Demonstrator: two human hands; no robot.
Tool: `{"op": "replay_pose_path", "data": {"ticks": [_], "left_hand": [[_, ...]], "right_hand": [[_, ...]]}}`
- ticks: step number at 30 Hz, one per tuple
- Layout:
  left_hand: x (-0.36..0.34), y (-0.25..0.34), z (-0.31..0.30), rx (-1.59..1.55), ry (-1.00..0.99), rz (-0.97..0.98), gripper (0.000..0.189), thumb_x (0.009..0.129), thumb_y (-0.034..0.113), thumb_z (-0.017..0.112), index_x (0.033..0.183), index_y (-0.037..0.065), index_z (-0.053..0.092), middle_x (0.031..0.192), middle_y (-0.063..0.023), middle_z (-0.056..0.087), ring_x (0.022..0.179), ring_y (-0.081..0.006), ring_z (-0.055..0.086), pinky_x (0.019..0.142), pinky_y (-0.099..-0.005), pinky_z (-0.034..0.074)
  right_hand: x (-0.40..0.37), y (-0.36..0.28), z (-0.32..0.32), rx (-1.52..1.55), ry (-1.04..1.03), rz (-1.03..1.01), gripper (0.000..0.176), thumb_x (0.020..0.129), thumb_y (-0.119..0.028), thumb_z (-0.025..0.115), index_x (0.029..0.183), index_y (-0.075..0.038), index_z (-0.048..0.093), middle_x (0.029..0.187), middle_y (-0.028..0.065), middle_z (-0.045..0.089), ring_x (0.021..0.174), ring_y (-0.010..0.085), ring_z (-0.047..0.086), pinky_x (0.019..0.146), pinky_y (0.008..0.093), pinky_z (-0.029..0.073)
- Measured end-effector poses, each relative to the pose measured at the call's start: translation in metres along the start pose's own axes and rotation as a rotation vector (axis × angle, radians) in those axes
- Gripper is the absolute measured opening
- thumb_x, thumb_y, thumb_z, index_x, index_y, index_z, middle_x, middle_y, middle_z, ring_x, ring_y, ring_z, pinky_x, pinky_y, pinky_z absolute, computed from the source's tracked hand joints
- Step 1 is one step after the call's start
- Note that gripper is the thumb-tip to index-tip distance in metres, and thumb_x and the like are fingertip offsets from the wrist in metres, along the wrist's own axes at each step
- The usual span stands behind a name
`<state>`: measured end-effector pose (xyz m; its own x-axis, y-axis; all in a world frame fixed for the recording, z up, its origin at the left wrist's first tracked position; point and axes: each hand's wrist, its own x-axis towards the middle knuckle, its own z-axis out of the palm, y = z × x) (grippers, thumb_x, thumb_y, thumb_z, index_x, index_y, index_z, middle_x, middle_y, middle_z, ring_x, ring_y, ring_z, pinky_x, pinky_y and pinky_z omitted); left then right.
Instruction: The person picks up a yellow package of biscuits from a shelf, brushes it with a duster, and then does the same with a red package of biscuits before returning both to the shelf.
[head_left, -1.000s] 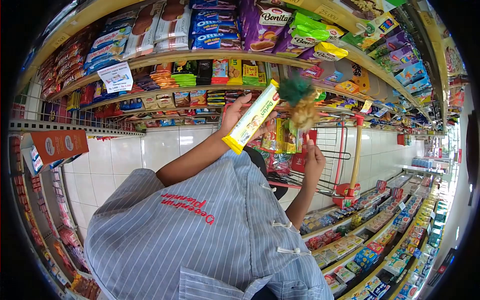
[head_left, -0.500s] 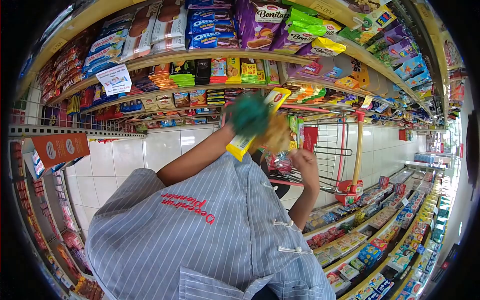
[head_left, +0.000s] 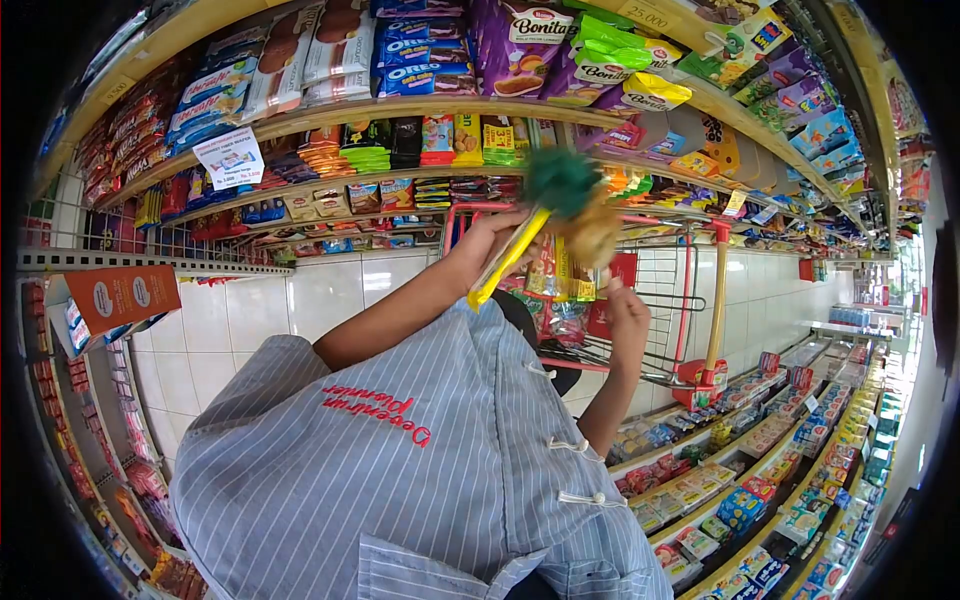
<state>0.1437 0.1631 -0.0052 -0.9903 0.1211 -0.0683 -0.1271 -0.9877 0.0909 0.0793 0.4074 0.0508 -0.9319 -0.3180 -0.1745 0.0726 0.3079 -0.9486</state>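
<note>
My left hand grips a narrow yellow packet, turned nearly edge-on and slanting. A blurred green and brown fluffy-looking thing is just beyond the packet's upper end; what holds it is unclear. My right hand is closed to the right, near the brown part; anything inside its fingers is too small to tell. Below and between my hands, brown-and-yellow and red packs lie in a red-framed shopping cart.
Shelves of packaged snacks rise ahead, with a white price sign on an edge. Lower racks of small boxes stand at right. An orange carton is at left. The cart's yellow handle stands to the right. The floor is white tile.
My left hand and the packet have shifted; the packet now shows its edge. The green and brown thing has moved up and right. My right hand is slightly farther right and up.
</note>
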Motion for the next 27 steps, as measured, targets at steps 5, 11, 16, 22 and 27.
{"op": "replay_pose_path", "data": {"ticks": [5, 11, 16, 22, 27], "left_hand": [[-0.006, 0.003, 0.024, -0.066, -0.181, 0.083, 0.032, 0.094, 0.020, 0.043, 0.120, 0.002, 0.050, 0.102, -0.0107, 0.060, 0.084, -0.0175, 0.058, 0.080, -0.0352, 0.049], [0.022, -0.009, -0.068, -0.064, -0.272, 0.093, 0.038, 0.094, 0.018, 0.047, 0.128, 0.001, 0.045, 0.113, -0.0110, 0.059, 0.099, -0.0208, 0.057, 0.089, -0.0371, 0.048], [-0.003, 0.000, -0.010, -0.035, -0.091, 0.131, 0.041, 0.090, 0.036, 0.052, 0.115, 0.003, 0.057, 0.111, -0.0128, 0.061, 0.094, -0.0220, 0.058, 0.086, -0.0362, 0.046], [0.003, -0.015, -0.041, 0.202, 0.115, 0.338, 0.054, 0.091, 0.040, 0.048, 0.129, 0.003, 0.044, 0.117, -0.0140, 0.056, 0.098, -0.0203, 0.056, 0.089, -0.0382, 0.044], [0.007, -0.008, -0.042, 0.748, 0.183, 0.396, 0.030, 0.089, 0.026, 0.057, 0.109, 0.003, 0.057, 0.098, -0.0098, 0.064, 0.084, -0.0199, 0.064, 0.078, -0.0373, 0.053]], "right_hand": [[-0.006, -0.016, -0.007, 0.023, -0.045, 0.038, 0.028, 0.093, -0.025, 0.057, 0.076, -0.003, 0.065, 0.055, -0.0079, 0.039, 0.049, 0.0014, 0.031, 0.044, 0.0203, 0.022], [-0.017, -0.019, 0.004, -0.161, -0.448, -0.010, 0.019, 0.088, -0.015, 0.063, 0.077, 0.000, 0.066, 0.060, -0.0056, 0.048, 0.056, 0.0027, 0.039, 0.050, 0.0213, 0.030], [0.000, -0.023, 0.004, -0.089, 0.133, 0.014, 0.024, 0.090, -0.019, 0.061, 0.078, 0.001, 0.065, 0.057, -0.0073, 0.044, 0.053, 0.0017, 0.034, 0.048, 0.0217, 0.026], [-0.012, -0.026, -0.005, -0.150, -0.536, 0.003, 0.018, 0.088, -0.013, 0.061, 0.073, -0.001, 0.064, 0.060, -0.0048, 0.048, 0.055, 0.0029, 0.037, 0.051, 0.0216, 0.030], [0.006, 0.005, 0.002, -0.148, -0.106, 0.006, 0.027, 0.091, -0.023, 0.060, 0.072, -0.003, 0.064, 0.060, -0.0052, 0.047, 0.054, 0.0018, 0.034, 0.049, 0.0208, 0.028]]}}
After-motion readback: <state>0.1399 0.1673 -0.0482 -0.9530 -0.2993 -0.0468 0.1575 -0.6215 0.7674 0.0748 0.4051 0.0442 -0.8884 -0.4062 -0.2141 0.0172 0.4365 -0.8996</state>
